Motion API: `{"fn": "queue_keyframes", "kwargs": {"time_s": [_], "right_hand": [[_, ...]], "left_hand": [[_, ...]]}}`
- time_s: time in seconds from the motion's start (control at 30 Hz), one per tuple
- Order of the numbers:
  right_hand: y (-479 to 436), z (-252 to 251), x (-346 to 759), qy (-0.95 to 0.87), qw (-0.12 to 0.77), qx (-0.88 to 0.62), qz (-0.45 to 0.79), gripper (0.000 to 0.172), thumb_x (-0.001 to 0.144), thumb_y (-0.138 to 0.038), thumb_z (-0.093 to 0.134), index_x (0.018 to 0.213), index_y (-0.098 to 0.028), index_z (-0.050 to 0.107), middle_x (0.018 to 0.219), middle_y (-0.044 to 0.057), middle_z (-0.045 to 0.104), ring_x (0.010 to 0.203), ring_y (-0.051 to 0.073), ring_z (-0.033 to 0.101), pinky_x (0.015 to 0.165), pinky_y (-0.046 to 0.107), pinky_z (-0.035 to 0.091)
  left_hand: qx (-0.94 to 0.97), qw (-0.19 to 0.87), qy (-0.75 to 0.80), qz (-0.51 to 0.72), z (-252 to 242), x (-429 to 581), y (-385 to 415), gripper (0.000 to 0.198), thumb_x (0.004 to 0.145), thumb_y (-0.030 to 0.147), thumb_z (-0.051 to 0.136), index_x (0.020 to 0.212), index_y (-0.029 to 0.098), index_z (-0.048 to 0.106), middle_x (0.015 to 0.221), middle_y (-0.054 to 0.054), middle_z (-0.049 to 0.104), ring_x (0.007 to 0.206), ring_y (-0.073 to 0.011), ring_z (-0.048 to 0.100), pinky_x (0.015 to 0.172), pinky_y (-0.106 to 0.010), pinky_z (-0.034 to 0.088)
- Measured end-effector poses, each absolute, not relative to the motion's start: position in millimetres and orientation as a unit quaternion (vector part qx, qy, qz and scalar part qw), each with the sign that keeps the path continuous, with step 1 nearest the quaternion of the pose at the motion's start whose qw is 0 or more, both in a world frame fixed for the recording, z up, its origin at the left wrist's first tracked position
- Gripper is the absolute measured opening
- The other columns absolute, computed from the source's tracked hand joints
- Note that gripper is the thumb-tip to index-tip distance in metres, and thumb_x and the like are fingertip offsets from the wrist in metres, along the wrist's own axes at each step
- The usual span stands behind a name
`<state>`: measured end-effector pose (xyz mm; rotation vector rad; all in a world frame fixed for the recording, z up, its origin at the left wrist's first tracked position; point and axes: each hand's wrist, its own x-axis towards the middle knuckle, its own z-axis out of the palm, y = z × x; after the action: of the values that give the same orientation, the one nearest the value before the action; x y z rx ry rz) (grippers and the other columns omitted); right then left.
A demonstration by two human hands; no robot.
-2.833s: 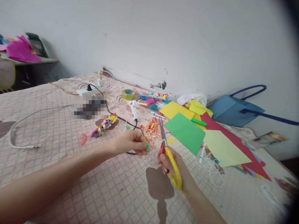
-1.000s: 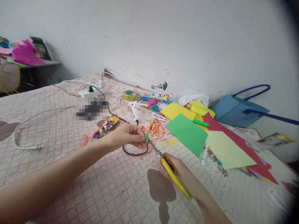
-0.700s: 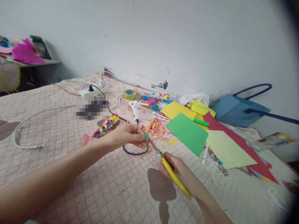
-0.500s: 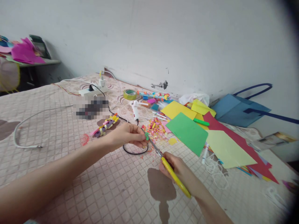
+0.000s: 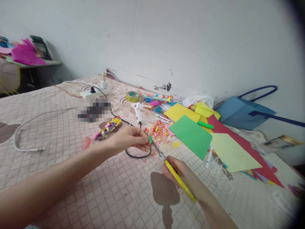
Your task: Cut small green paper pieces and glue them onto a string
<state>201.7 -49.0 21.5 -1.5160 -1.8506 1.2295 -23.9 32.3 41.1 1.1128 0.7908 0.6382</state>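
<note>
My left hand pinches a small green paper piece between thumb and fingers, a little above the checked pink cloth. Gripping yellow-handled scissors, my right hand points their metal blades up and left, with the tips touching the green piece. A heap of small coloured paper scraps lies just behind the scissor tips.
Green, yellow, pale yellow and red paper sheets lie to the right. A white glue gun with black cord, tape roll, power strip, paper caterpillar, markers and blue bag surround them.
The scissors swung from pointing upward to pointing left, their tips meeting the green piece in my left hand. Over the last second both hands have barely moved.
</note>
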Motion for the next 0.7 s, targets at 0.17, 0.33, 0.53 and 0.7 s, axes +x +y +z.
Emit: {"fn": "queue_keyframes", "kwargs": {"time_s": [0.17, 0.33, 0.53, 0.7], "right_hand": [[-48.3, 20.2, 202.7, -0.658, 0.252, -0.54, 0.46, 0.025, 0.077, -0.035, 0.06, 0.064, -0.02, 0.045, 0.055, -0.005, 0.041, 0.047, 0.009, 0.036, 0.04, 0.019, 0.028], [-46.9, 13.7, 203.2, -0.635, 0.283, -0.536, 0.479, 0.03, 0.077, -0.044, 0.059, 0.062, -0.021, 0.046, 0.052, -0.006, 0.042, 0.043, 0.008, 0.034, 0.039, 0.02, 0.028], [-47.1, 12.7, 203.1, -0.637, 0.285, -0.541, 0.47, 0.033, 0.077, -0.047, 0.059, 0.063, -0.021, 0.045, 0.053, -0.006, 0.041, 0.044, 0.008, 0.034, 0.038, 0.02, 0.027], [-48.4, 16.1, 203.2, -0.649, 0.28, -0.542, 0.454, 0.03, 0.076, -0.044, 0.061, 0.064, -0.021, 0.046, 0.053, -0.005, 0.043, 0.045, 0.009, 0.036, 0.039, 0.02, 0.028]], "left_hand": [[0.501, 0.734, 0.351, 0.295, 40.0, -23.7, 32.0, 0.02, 0.069, 0.026, 0.073, 0.072, 0.012, 0.06, 0.07, -0.003, 0.071, 0.066, -0.0116, 0.067, 0.074, -0.028, 0.051], [0.491, 0.736, 0.34, 0.318, 37.2, -20.6, 30.7, 0.019, 0.07, 0.026, 0.073, 0.071, 0.012, 0.059, 0.071, -0.003, 0.071, 0.067, -0.0111, 0.067, 0.071, -0.025, 0.051], [0.473, 0.739, 0.344, 0.333, 35.6, -16.6, 26.8, 0.018, 0.07, 0.023, 0.072, 0.071, 0.013, 0.058, 0.07, -0.002, 0.071, 0.064, -0.0093, 0.065, 0.067, -0.023, 0.05], [0.504, 0.716, 0.345, 0.337, 37.9, -18.0, 25.5, 0.017, 0.074, 0.026, 0.069, 0.074, 0.012, 0.059, 0.071, -0.003, 0.071, 0.066, -0.011, 0.066, 0.068, -0.024, 0.051]]}}
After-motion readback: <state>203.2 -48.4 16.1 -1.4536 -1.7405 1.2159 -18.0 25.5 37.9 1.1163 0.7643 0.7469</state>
